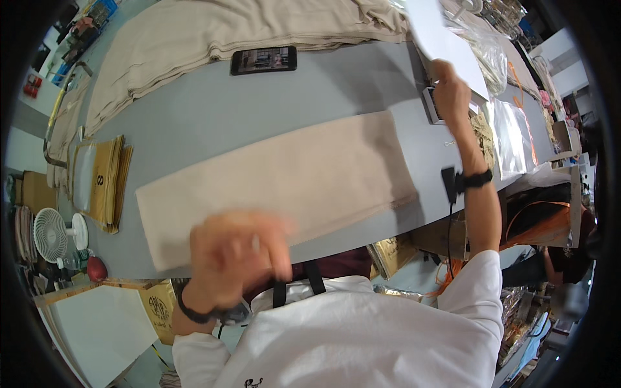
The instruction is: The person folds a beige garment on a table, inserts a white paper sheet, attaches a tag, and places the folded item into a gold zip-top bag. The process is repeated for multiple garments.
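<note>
My right hand (451, 94) grips the lower edge of a large white sheet (449, 41), perhaps paper or card, at the far right of the table. Beneath that hand, a small open-topped box (432, 104) is partly hidden. A folded beige cloth (286, 179) lies flat as a long strip across the grey table. My left hand (237, 252) hovers in front of the strip's near left part, blurred, with its fingers bent. Whether it holds anything cannot be made out.
Draped beige fabric (271, 24) covers the far side, with a smartphone (264, 60) before it. Gold-brown packaging bags (104, 184) are stacked at left, near a white fan (51, 235). Clear plastic bags (509, 138) lie at right. A cable (451, 233) hangs from my right wrist strap.
</note>
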A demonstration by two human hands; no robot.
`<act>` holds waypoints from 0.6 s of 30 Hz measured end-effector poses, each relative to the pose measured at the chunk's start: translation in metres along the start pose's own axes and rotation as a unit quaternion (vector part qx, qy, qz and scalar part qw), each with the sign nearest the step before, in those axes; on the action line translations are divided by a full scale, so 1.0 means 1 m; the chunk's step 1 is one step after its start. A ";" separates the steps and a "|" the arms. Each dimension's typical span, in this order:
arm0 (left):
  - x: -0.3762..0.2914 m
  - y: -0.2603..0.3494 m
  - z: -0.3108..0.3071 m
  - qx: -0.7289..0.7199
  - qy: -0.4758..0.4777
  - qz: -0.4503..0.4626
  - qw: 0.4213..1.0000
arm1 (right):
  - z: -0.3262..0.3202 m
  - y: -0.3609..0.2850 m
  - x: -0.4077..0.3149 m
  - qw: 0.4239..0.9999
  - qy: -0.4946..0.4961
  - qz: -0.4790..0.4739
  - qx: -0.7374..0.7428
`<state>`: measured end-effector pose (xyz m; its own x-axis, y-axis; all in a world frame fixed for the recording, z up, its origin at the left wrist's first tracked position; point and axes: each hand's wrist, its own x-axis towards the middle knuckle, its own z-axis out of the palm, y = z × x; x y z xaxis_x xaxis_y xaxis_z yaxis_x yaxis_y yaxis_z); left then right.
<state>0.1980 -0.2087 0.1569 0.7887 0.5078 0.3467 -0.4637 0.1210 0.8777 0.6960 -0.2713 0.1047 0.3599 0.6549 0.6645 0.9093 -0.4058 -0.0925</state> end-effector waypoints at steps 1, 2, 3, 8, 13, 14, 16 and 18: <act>0.002 -0.014 -0.018 0.077 0.061 -0.051 0.994 | -0.007 -0.032 -0.017 0.996 0.011 -0.085 0.034; 0.004 -0.023 -0.038 0.158 0.111 -0.086 0.977 | -0.013 -0.063 -0.035 0.986 0.014 -0.153 0.059; 0.001 -0.031 -0.051 0.089 0.195 -0.124 0.969 | -0.023 -0.092 -0.056 0.972 -0.015 -0.212 0.098; -0.040 -0.036 -0.105 -0.010 0.362 -0.209 0.908 | -0.056 -0.193 -0.140 0.881 -0.169 -0.391 0.206; -0.084 -0.029 -0.126 0.210 0.313 -0.310 0.873 | -0.058 -0.183 -0.171 0.887 -0.251 -0.189 0.339; -0.095 -0.025 -0.127 0.200 0.329 -0.286 0.877 | -0.058 -0.170 -0.173 0.901 -0.249 -0.108 0.339; -0.118 -0.016 -0.130 0.216 0.377 -0.286 0.854 | -0.054 -0.135 -0.178 0.941 -0.199 0.064 0.268; -0.141 -0.008 -0.135 0.236 0.399 -0.268 0.845 | -0.048 -0.099 -0.185 0.947 -0.163 0.163 0.222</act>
<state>0.0358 -0.1663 0.0565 0.2245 0.9236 -0.3109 0.2356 0.2581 0.9369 0.5296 -0.3829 0.0266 0.6169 0.7320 0.2891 0.7102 -0.3594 -0.6054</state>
